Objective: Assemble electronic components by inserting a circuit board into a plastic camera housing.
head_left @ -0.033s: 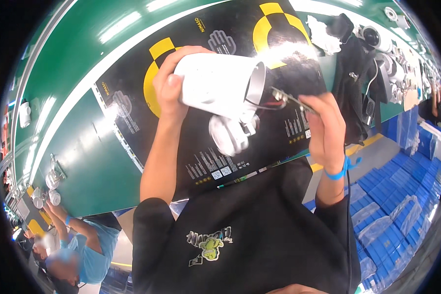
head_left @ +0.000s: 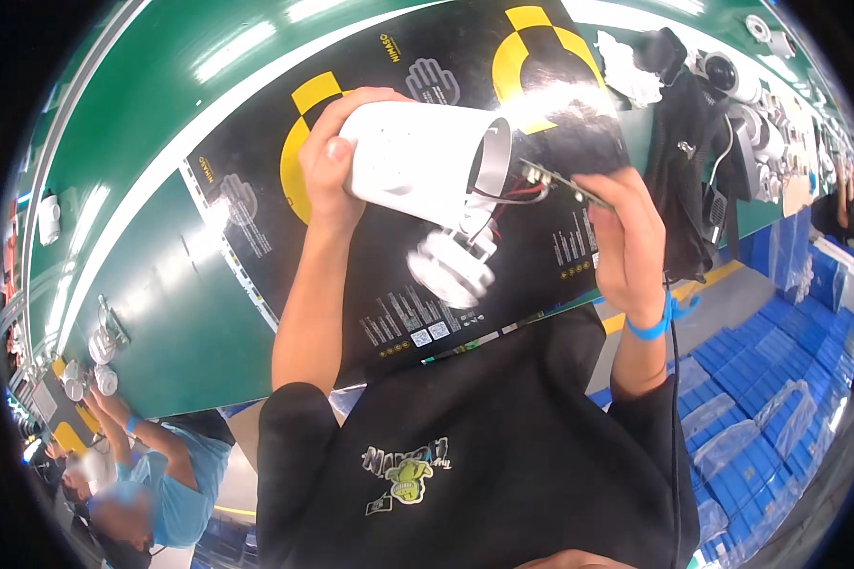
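Observation:
My left hand (head_left: 328, 171) is closed around the back end of a white cylindrical camera housing (head_left: 403, 156), held tilted above a black printed mat. The housing's open end faces right. Between the thumb and fingers of my right hand (head_left: 628, 232) is a small circuit board (head_left: 567, 184) with white connectors. Thin red and black wires (head_left: 520, 197) run from the board into the open end. Below the housing hangs a white mounting bracket (head_left: 451, 268), slightly blurred and joined to it.
The black mat (head_left: 256, 223) covers much of the green table (head_left: 147, 275). At the far right lie a black cloth (head_left: 683, 142), crumpled white plastic (head_left: 631, 71) and several white cameras (head_left: 731, 76). Blue boxes (head_left: 759, 379) stand low right; a co-worker in light blue (head_left: 185, 474) handles white parts at left.
The bracket has swung down and slightly right, away from the housing. My right hand and the circuit board have shifted a little left. The left hand has barely moved.

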The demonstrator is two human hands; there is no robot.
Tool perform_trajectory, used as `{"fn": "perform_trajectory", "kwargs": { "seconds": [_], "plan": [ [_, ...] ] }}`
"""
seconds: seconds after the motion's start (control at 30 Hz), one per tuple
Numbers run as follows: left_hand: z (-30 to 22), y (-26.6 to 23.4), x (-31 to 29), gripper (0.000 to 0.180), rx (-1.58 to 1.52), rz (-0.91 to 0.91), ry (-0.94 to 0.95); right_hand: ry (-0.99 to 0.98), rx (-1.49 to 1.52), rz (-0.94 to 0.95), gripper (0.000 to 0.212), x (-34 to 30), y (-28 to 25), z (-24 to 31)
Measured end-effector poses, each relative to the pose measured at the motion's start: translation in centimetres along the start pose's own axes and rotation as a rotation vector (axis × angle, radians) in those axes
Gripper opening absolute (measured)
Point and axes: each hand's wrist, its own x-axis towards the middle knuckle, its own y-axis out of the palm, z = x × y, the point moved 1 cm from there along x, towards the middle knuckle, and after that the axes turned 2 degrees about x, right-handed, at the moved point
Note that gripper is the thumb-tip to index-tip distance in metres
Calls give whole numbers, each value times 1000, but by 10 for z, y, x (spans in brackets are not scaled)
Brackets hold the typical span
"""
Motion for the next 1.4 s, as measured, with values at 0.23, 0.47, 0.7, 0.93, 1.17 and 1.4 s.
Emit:
{"fn": "perform_trajectory", "kwargs": {
  "seconds": [0.23, 0.47, 0.7, 0.93, 1.17, 1.4],
  "plan": [
    [0, -3, 2, 70, -183, 57, -124, -53, -48, -134, 19, 9, 20, -11],
    [-1, -3, 4, 60, -299, 68, -91, -228, -163, -155, 34, 15, 22, -7],
    [5, -10, 2, 60, -277, 181, -46, -235, -261, -117, 37, 23, 16, -4],
    [-5, -21, 3, 65, -272, 305, -65, -478, -359, -17, 39, 31, 6, 3],
    [-13, -22, 4, 67, -233, 501, -182, -460, -191, -26, 35, 32, 9, 0],
    [-15, -26, 3, 48, -52, 549, -42, -484, -242, 217, 37, 47, 0, 7]
  ]
}}
